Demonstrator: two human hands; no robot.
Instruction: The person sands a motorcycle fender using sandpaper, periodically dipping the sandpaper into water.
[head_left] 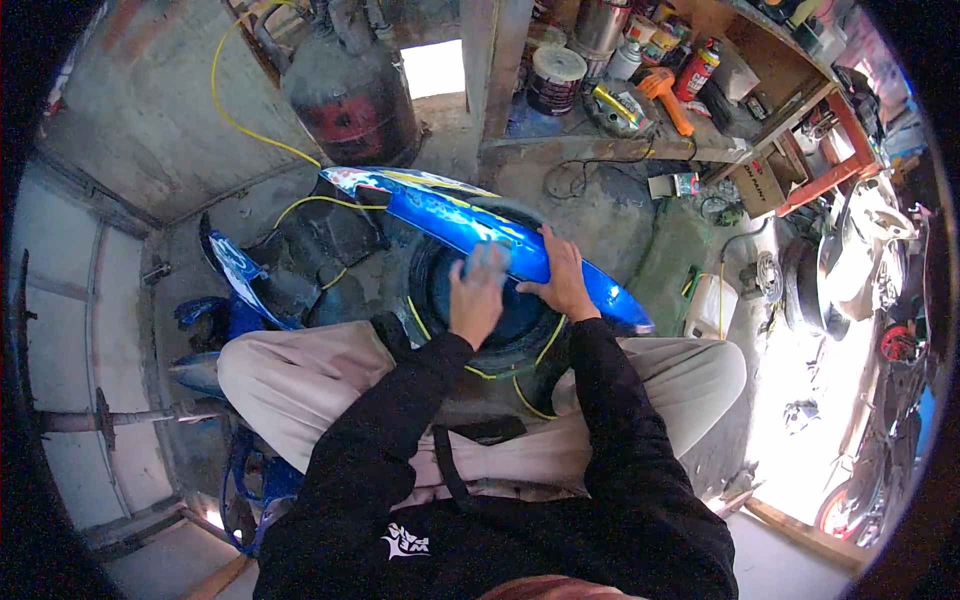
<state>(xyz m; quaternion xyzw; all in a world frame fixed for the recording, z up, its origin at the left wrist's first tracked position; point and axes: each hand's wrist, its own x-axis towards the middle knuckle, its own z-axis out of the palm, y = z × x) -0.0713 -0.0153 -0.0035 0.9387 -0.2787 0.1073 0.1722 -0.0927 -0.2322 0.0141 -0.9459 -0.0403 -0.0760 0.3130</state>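
Observation:
A long blue motorcycle fairing panel (430, 222), with yellow stripes and pale worn patches toward its left end, lies slanted in front of me over a tire (422, 285). My right hand (563, 277) grips the panel right of its middle, thumb on the near edge and fingers over the top. Against the panel's near face is my left hand (477, 297); its fingers are smeared by motion and look greyish. Whether they hold something thin, I cannot tell. A yellow hose (330, 199) passes behind the panel's left end and around the tire.
More blue painted panels (235, 270) lie to the left. A dark tank (350, 100) stands at the far left. Shelving at the far right holds cans, a red spray can (698, 68) and an orange heat gun (665, 100). A white jug (711, 306) stands beside my right knee.

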